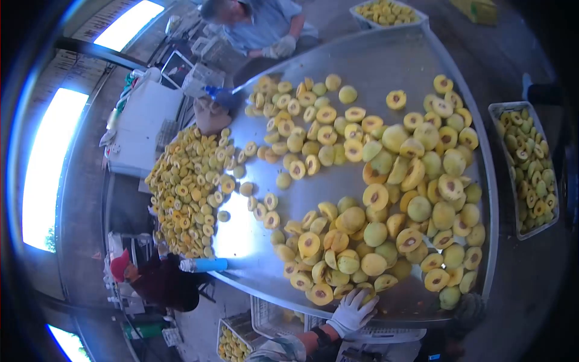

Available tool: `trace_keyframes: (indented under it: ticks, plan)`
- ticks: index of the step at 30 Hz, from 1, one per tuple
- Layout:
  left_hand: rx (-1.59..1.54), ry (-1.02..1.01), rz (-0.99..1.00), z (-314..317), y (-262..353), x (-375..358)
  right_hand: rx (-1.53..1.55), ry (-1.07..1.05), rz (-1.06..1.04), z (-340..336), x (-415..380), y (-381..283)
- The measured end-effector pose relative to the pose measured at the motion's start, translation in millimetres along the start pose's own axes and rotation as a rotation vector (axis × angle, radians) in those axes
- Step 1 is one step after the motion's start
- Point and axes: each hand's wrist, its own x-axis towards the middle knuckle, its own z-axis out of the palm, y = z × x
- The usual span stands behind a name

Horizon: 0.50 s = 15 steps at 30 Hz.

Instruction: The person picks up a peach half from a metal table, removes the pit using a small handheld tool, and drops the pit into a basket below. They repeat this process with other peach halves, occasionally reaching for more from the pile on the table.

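Neither my left hand nor my right hand can be made out. On the steel table (338, 57) lie many yellow-green fruits, most cut in half with brown centres showing. A large spread of halves (374, 232) covers the near part, and a dense heap (184, 187) is at the far end. At the table's lower edge in the picture, a co-worker's white-gloved hand (351, 312) touches the fruit. A dark, mottled shape (470, 311) sits by the lower right corner; what it is stays unclear.
Beside the table stand a crate of fruit (528, 169), another crate (389, 13) at the top and a third (233, 345) below. A person in grey (265, 27) and a person with a red cap (154, 280) are at the sides. A blue bottle (204, 265) lies at the edge.
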Motion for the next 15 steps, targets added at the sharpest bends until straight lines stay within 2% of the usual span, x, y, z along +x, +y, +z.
trace_keyframes:
  ticks: [3, 6, 8, 9, 10, 12, 15]
  plan:
    - [0.009, 0.033, 0.044, 4.9, 1.7, 6.2, 0.036, -0.202, 0.122, -6.9, -1.6, -7.9]
    - [0.125, -0.064, 0.006, -0.7, 16.7, 17.9, 0.099, -0.350, 0.178, -20.9, 6.2, -15.3]
    - [0.108, -0.152, -0.200, -2.1, 27.9, 32.2, 0.106, -0.320, 0.090, -31.6, 2.5, -14.6]
    - [0.085, -0.163, -0.305, 0.7, 31.1, 35.8, 0.247, -0.470, 0.178, -40.0, 3.1, -12.8]
    - [0.067, -0.169, -0.413, 5.5, 32.5, 42.4, 0.234, -0.468, 0.196, -48.5, 4.6, -11.6]
    - [0.077, -0.246, -0.501, 7.1, 42.4, 47.3, 0.382, -0.512, 0.244, -74.6, -5.1, 0.5]
    - [0.112, -0.304, -0.610, -6.6, 79.4, 54.0, 0.321, -0.536, 0.241, -92.4, -49.0, 44.5]
